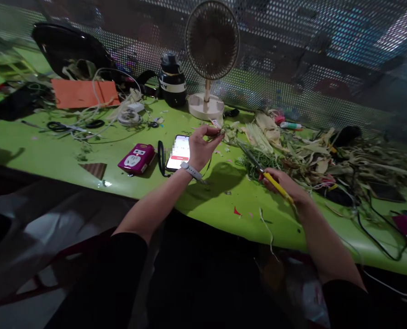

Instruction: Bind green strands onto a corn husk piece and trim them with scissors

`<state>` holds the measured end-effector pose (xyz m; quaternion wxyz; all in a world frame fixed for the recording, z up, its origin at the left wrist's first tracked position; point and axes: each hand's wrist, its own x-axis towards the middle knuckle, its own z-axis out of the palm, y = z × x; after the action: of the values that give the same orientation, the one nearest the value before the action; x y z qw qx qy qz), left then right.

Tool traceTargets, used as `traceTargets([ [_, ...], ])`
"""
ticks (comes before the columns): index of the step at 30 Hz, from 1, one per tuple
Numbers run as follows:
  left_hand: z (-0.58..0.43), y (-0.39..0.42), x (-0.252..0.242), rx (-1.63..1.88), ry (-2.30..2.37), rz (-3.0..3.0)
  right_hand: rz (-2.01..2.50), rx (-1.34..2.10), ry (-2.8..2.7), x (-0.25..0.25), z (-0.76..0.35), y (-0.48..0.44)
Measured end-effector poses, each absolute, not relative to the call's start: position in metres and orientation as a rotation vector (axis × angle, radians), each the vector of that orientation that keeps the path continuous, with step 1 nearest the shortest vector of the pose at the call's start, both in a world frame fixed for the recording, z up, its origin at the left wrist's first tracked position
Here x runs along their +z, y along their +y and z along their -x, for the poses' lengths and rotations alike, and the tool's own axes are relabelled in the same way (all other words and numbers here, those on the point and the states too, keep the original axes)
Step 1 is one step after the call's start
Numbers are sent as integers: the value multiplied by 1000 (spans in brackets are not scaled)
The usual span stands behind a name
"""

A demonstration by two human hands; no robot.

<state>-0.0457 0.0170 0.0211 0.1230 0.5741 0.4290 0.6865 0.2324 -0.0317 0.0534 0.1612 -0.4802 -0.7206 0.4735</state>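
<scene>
My left hand (201,148), with a pale watch band (191,170) at its wrist, pinches a small plant sprig (223,131) over the green table. The sprig's exact shape is too small to make out. In my right hand (283,183) is a yellow-handled tool (275,183) with a long, dark, narrow blade pointing up and left; its kind is unclear. The blade lies over a tangle of thin green strands (263,160). Behind it are dried pale leaves (261,132). Next to my left wrist lies a lit phone (179,153), partly covered by that hand.
A desk fan (206,107) and a black bottle (173,84) stand at the back before a perforated metal screen (275,55). A purple power socket box (137,160), black scissors (75,126), cables and an orange sheet (86,93) lie left. Dried leaves (319,160) heap up at right.
</scene>
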Motion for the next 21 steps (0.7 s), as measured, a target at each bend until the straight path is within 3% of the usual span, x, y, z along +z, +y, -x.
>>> traceTargets([
  [4,45,18,19,2002,1266,-1651,1308,1592,-2076,51,-226,-40],
  [9,46,21,17,1942,1054,-1761,1401,1391,-2197,68,-222,-44],
  [21,43,12,24,1630,808,-1804,1422,1399,-2252,67,-239,-32],
])
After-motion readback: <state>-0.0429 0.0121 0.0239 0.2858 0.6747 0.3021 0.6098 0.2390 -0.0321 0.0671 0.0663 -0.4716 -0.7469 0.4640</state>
